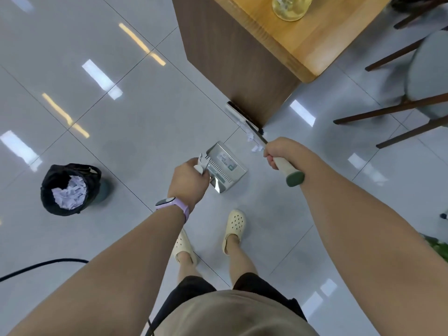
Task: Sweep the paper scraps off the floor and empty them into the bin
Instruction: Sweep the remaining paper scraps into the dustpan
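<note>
Seen from above, a person in a beige top, black shorts and cream perforated clogs [234,229] stands on a glossy pale grey tiled floor [135,112] that mirrors ceiling lights. A black cable [41,264] curves over the tiles at lower left.

The left hand [188,181], with a lilac watch band [173,205] on its wrist, has its fingers curled round the pale handle of a dustpan [224,167]. The dustpan is a shiny silver metal tray, rectangular, with a comb of teeth along its near edge and a label inside; its mouth faces away from the person and to the right.

The right hand [281,151] grips a broom handle [288,169], fingers wrapped tight round a cream shaft that ends in a dark green cap. The shaft slants away to a long, narrow broom head [238,115] with dark bristles, lying against the foot of a desk.

Small crumpled white paper scraps [254,144] lie on the floor between the broom head and the dustpan's mouth, just beside the shaft.

Well to the left stands a round bin [69,189] lined with a floppy black bag, holding crumpled white paper.

Farther off, the desk [291,44] has a dark brown wood-grain side and a warm light-wood top carrying a clear glass vessel [289,7] of yellowish liquid. To its right are dark wooden chair legs [388,110] and a grey padded seat.
</note>
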Available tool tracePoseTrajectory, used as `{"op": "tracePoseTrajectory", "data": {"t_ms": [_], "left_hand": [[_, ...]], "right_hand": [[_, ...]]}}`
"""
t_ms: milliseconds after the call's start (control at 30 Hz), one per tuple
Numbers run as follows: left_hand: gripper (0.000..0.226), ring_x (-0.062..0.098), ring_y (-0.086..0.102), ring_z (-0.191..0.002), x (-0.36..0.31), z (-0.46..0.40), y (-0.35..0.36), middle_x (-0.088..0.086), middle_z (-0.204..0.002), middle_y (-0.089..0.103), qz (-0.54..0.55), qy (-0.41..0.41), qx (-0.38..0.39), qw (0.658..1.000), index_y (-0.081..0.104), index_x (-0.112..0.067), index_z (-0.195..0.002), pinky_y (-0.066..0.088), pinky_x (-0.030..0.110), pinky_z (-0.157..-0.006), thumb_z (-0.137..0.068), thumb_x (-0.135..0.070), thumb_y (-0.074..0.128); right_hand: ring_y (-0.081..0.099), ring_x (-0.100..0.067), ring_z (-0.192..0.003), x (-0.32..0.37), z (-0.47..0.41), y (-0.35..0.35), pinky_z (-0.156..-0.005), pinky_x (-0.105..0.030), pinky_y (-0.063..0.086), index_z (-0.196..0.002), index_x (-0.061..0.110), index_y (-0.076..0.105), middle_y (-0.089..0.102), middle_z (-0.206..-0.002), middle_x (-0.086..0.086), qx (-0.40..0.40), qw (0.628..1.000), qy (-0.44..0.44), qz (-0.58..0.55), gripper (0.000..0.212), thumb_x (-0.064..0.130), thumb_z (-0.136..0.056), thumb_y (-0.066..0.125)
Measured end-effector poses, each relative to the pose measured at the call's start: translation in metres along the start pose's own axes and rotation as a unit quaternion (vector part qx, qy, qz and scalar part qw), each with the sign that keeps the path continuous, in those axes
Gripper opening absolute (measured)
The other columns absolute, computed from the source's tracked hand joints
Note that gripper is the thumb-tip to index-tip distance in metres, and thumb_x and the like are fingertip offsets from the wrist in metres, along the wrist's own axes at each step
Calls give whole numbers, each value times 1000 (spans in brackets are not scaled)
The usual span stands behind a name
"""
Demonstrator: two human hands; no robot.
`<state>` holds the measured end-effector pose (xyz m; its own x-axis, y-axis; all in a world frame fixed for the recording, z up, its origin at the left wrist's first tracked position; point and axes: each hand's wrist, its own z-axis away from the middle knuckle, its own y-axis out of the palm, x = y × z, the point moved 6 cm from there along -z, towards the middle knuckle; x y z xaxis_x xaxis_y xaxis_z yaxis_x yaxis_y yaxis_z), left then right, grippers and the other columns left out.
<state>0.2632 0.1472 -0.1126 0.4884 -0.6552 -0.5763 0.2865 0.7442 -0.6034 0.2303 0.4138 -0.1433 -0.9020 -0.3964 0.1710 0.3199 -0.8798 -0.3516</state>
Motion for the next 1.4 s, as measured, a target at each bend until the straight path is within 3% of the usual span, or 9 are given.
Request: {"op": "tracePoseTrajectory", "data": {"t_ms": [67,167,267,533,833,933,1100,1233,1400], "left_hand": [[7,17,56,-55,-2,-2,3,-3,-69,61,-24,7,18,1000,65,-22,-93,39,22,-47,-93,-20,59],[10,16,53,-51,-5,-3,6,-3,-65,60,-54,17,40,998,60,-26,-86,36,22,-45,-95,-23,56],[11,17,55,-52,-4,-7,0,-3,-66,62,-66,20,35,997,63,-26,-85,35,21,-44,-94,-25,56],[8,20,57,-55,-8,-10,3,2,-71,63,-68,35,31,997,63,-21,-86,34,23,-46,-91,-22,56],[9,18,55,-56,-5,-10,8,5,-75,62,-59,34,64,996,63,-15,-88,35,23,-46,-91,-15,55],[12,20,53,-53,-7,-11,8,2,-69,58,-67,41,73,994,59,-17,-81,34,22,-45,-91,-13,54],[18,28,54,-55,-10,-17,6,4,-68,59,-94,56,77,991,57,-16,-73,36,23,-45,-91,-15,54],[24,21,49,-50,-10,-17,5,5,-63,55,-109,61,70,990,52,-16,-69,33,23,-44,-92,-17,55],[17,28,50,-57,-7,-12,0,6,-64,56,-115,72,58,989,57,-11,-74,35,28,-50,-90,-17,55]], "right_hand": [[53,-20,-59,-1,-3,13,-64,-28,49,-106,5,52,54,-67,-11,8,999,-14,33,18,2,-88,50],[56,-22,-62,-18,12,35,-56,-30,50,-97,4,54,57,-75,-10,26,995,-37,91,9,5,-88,52],[66,-32,-68,-53,27,39,-69,-35,56,-86,-4,60,67,-79,-21,41,987,-8,156,13,1,-79,50],[45,-17,-43,-129,74,11,-43,-23,41,-92,-1,54,52,-61,-13,48,998,18,-27,5,0,-88,57],[45,-15,-41,-163,60,12,-41,-23,42,-96,-3,55,52,-62,-12,-19,995,54,-79,6,0,-91,54],[52,-23,-49,-160,41,19,-48,-28,47,-103,-6,53,57,-67,-17,-10,998,55,-5,16,-1,-88,49],[60,-32,-70,-148,42,73,-72,-42,56,-100,-8,57,61,-80,-24,117,988,55,79,18,-7,-84,49],[41,-13,-43,-169,62,75,-43,-23,42,-78,4,47,46,-59,-9,186,976,91,-63,14,-6,-87,49],[35,-9,-42,-192,94,57,-40,-20,36,-84,11,42,43,-62,-5,198,969,61,-131,17,0,-89,54]]}}
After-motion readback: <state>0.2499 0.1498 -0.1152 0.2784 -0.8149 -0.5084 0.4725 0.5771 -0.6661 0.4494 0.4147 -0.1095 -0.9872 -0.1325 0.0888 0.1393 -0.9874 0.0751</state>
